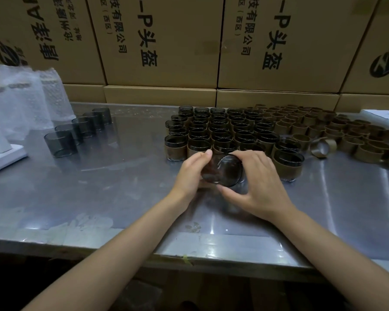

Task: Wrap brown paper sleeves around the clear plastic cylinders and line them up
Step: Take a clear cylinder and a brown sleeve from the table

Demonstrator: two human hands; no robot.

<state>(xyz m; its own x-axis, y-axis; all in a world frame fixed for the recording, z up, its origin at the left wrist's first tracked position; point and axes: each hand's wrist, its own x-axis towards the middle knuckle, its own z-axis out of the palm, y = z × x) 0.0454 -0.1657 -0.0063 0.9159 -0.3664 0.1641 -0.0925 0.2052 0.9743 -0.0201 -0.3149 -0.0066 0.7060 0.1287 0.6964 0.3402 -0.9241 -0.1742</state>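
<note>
Two bare forearms reach in from the near edge and meet at the middle of a metal table [99,194]. The left hand [189,173] comes from the near left, its fingers curled round the left side of a clear plastic cylinder [222,171], thumb tip at its far edge. The right hand [256,185] comes from the near right, its fingers curved over the cylinder's right side and its thumb pressed against the near rim. Both hands grip this one cylinder, tilted so its round end faces the camera; motion blur hides whether a paper sleeve is on it. Just beyond the hands stands a block of sleeved cylinders [222,133] in close rows, each with a brown band round its lower part. To the far right lies a loose spread of empty brown paper sleeves [346,135]. To the far left, well apart, a short diagonal line of bare cylinders [79,131] waits near bubble wrap [20,99]. Printed cardboard boxes [166,41] wall the far side.
</note>
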